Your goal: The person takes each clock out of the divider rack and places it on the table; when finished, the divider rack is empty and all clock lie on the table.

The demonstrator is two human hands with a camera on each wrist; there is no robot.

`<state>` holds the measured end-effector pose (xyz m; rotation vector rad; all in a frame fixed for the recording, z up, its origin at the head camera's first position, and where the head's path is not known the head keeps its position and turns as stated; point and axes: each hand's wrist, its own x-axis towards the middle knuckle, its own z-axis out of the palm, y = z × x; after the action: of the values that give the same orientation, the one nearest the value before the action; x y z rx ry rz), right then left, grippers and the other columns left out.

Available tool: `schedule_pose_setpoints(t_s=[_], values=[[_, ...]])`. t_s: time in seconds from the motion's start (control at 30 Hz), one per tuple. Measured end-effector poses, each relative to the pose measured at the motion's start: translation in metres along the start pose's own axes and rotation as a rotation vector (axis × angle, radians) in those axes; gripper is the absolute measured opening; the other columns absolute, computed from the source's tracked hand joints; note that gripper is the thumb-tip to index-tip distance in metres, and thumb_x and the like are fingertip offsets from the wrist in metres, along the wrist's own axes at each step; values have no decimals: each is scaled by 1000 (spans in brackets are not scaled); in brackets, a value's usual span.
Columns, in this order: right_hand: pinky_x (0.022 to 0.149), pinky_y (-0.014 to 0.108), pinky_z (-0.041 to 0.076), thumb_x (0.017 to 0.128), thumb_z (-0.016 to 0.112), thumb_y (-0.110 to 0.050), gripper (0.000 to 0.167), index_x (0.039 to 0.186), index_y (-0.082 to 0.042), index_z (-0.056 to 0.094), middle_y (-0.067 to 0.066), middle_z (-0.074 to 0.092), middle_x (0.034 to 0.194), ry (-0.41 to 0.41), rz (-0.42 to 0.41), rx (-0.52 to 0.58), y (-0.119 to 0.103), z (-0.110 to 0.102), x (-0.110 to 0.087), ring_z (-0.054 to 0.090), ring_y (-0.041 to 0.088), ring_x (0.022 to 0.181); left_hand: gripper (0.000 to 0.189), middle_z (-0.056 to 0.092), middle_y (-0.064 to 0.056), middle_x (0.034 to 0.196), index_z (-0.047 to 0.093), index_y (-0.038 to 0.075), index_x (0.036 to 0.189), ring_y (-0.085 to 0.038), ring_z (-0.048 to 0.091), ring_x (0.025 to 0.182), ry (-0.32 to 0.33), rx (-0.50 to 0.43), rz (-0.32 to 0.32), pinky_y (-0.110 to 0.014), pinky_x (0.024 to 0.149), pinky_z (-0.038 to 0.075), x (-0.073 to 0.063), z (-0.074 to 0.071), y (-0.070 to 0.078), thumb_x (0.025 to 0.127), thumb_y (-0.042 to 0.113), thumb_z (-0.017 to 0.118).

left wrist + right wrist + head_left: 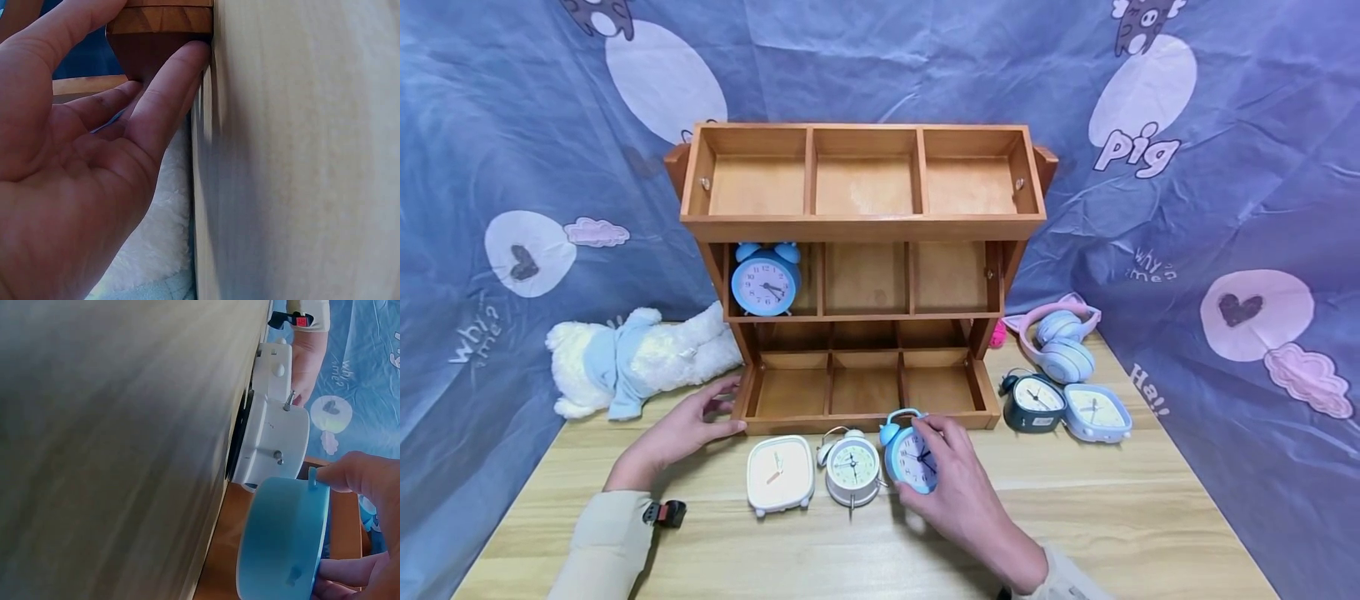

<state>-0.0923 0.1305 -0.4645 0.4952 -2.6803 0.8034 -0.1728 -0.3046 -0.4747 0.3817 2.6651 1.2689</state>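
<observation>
My right hand (958, 483) pinches a light-blue twin-bell alarm clock (912, 458) at its rim, thumb and fingers on opposite edges. In the right wrist view, the clock's blue casing (281, 537) appears side-on, tilted off the tabletop. My left hand (688, 429) touches the lower left corner of a brown wooden tiered shelf (865, 229) with extended fingers. Close up, the left wrist view has its fingertips against the wooden corner (159, 28). Left of the held clock are a white twin-bell alarm clock (853, 471) and a white square clock (780, 473).
Another blue alarm clock (765, 283) stands in the shelf's middle-tier left compartment. A plush toy (643, 358) lies at left. At right are a dark green clock (1035, 402), a pale-blue square clock (1097, 412), cat-ear headphones (1063, 337) and a pink ball (997, 334).
</observation>
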Motion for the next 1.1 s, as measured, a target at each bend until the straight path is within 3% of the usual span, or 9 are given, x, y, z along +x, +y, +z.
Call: schedule_pose_setpoints(t_s=[0.17, 0.7, 1.1], values=[[103, 45, 64, 71, 100, -24, 87, 150, -3, 68, 8, 65, 143, -6, -2, 2, 1, -1, -1, 63, 23, 127, 89, 46, -33, 170, 32, -4, 173, -53, 61, 143, 1, -5, -2, -62, 116, 56, 0, 0, 0, 105, 24, 81], [103, 39, 62, 71, 99, -25, 86, 148, -3, 70, 5, 67, 138, -96, -4, -22, 1, -6, -1, 63, 18, 123, 88, 44, -34, 171, 31, -6, 172, -54, 60, 145, -9, -18, 12, -45, 112, 58, 1, -1, 0, 105, 22, 81], [108, 47, 63, 71, 100, -25, 85, 146, 0, 70, 11, 68, 142, -203, 38, -30, 5, -4, 5, 67, 25, 126, 88, 47, -33, 170, 32, -5, 172, -51, 62, 143, -4, -10, 12, -57, 117, 55, 0, -1, 0, 105, 23, 81]])
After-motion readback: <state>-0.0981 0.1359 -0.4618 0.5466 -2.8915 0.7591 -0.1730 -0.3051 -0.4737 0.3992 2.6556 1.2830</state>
